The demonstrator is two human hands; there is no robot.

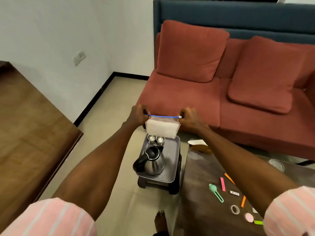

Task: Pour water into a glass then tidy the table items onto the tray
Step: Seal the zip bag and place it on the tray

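While pinched between hands (163, 114), bag (162, 128) aloft.

dim, warm indoor light with soft shadows — slightly soft focus, wide-angle bending at the edges.

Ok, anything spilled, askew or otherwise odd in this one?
No spill or damage shows. One oddity: both hands, left hand and right hand, hold a zip bag of white material in the air above the tray, while small items lie scattered on the dark table.
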